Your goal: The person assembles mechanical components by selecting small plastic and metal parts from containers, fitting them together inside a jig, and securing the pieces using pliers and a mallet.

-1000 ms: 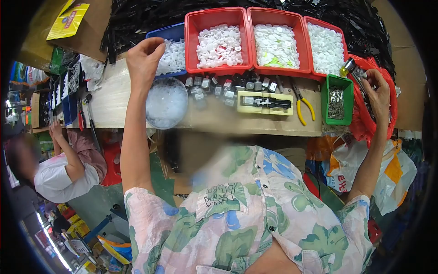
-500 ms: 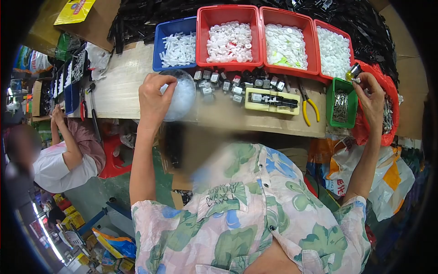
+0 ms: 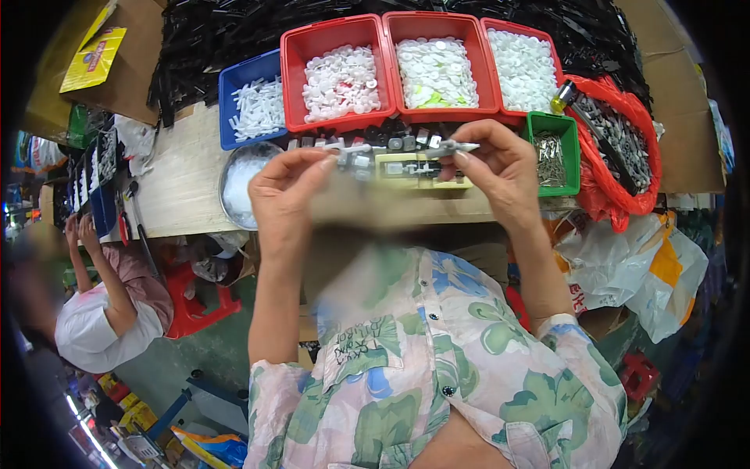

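Observation:
My left hand (image 3: 287, 191) pinches a small white plastic rod with a wider end (image 3: 350, 147) between thumb and fingertips. Facing it, my right hand (image 3: 504, 172) grips a small grey part with a pale pointed tip (image 3: 453, 148). The two pieces are apart, held above the bench. Beneath them lies a pale yellow fixture (image 3: 383, 168) with a black and clear part in it, partly covered by my right hand. Several small square-bodied pieces (image 3: 359, 162) lie behind and beside the fixture. A round bowl of whitish small parts (image 3: 228, 195) stands left of my left hand.
A blue bin (image 3: 226, 102) and three red bins (image 3: 292, 55) of white parts line the back. At right are a green bin (image 3: 573, 148) of metal pins and a red bag (image 3: 644, 125) of grey parts, with a black tool (image 3: 609, 152) across it. A co-worker (image 3: 109, 320) sits at left.
My left hand has come away from the bowl with the white rod. My right hand has moved left from beside the red bag to face it. The view has shifted right.

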Tool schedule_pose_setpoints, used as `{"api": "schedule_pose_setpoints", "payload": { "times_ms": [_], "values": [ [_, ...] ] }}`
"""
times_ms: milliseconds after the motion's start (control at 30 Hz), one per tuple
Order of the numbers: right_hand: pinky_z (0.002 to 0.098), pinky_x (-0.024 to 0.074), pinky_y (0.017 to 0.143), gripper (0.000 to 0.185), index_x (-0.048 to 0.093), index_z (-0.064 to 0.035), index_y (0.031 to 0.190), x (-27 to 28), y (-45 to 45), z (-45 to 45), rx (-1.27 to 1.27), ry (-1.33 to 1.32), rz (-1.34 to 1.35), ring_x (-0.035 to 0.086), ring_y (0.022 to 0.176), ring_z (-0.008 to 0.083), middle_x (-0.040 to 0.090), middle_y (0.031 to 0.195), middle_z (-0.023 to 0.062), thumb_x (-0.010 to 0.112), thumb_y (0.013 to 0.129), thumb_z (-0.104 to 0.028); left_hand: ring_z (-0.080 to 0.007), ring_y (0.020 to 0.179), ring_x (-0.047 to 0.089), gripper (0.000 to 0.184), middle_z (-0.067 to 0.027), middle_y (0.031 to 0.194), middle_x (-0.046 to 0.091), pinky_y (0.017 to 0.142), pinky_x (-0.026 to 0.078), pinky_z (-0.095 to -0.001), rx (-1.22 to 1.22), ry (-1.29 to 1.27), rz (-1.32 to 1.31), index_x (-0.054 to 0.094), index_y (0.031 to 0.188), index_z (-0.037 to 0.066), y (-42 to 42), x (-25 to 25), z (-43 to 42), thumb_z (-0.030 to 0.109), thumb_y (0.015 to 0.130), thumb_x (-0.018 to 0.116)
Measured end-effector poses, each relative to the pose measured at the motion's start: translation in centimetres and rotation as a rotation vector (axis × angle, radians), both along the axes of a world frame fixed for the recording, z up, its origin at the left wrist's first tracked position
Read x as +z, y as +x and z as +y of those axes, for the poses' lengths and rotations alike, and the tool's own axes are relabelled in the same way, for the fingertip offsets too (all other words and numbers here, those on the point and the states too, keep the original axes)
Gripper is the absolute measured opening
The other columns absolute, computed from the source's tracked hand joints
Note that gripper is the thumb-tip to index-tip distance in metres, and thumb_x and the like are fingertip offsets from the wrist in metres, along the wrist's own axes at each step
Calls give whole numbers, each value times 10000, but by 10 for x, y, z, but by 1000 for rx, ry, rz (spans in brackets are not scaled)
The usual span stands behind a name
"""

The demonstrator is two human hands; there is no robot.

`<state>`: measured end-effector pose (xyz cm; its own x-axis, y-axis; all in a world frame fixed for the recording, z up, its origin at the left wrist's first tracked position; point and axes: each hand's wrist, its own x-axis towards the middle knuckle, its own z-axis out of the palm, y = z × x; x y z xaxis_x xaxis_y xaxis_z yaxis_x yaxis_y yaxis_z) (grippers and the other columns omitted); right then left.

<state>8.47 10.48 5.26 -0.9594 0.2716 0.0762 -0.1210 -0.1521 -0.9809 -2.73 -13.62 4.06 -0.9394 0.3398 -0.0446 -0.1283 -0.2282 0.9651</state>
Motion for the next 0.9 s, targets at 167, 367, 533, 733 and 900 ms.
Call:
{"api": "schedule_pose_setpoints", "payload": {
  "times_ms": [167, 367, 533, 733, 900],
  "values": [
    [296, 590, 802, 176, 598, 60, 1104, -8, -7, -17, -8, -182, 65, 683, 875, 158, 686, 1012, 129, 624, 932, 33, -191, 951, 686, 159, -143, 1004, 728, 905, 515, -288, -27, 88, -158, 699, 991, -33, 20, 2, 21, -75, 838, 712],
    [292, 586, 806, 180, 600, 52, 1108, -12, -6, -16, 8, -197, 76, 681, 888, 157, 682, 1014, 121, 629, 931, 30, -190, 950, 691, 161, -139, 994, 729, 901, 519, -281, -35, 91, -146, 705, 993, -38, 25, 2, 25, -69, 836, 721],
    [273, 570, 827, 174, 614, 37, 1109, -17, -1, -7, -100, -56, 40, 675, 915, 126, 685, 1027, 91, 630, 937, 21, -101, 835, 650, 92, -54, 925, 729, 773, 500, -243, 162, -292, 270, 735, 910, 2, 8, 10, -22, -24, 825, 714],
    [254, 550, 821, 172, 625, 37, 1094, -33, 4, 7, -112, -29, 1, 656, 879, 109, 678, 1015, 69, 658, 929, 1, -207, 807, 665, 90, -87, 831, 704, 732, 502, -316, 261, -863, 717, 714, 832, 13, 6, 20, -83, -30, 753, 710],
    [249, 546, 823, 183, 628, 38, 1098, -31, 2, 3, -90, 16, -19, 651, 882, 104, 673, 1003, 63, 670, 926, -7, -266, 786, 657, 59, -106, 790, 684, 698, 510, -358, 144, -1014, 719, 692, 788, 23, 12, 2, -88, 1, 734, 697]
  ]
}}
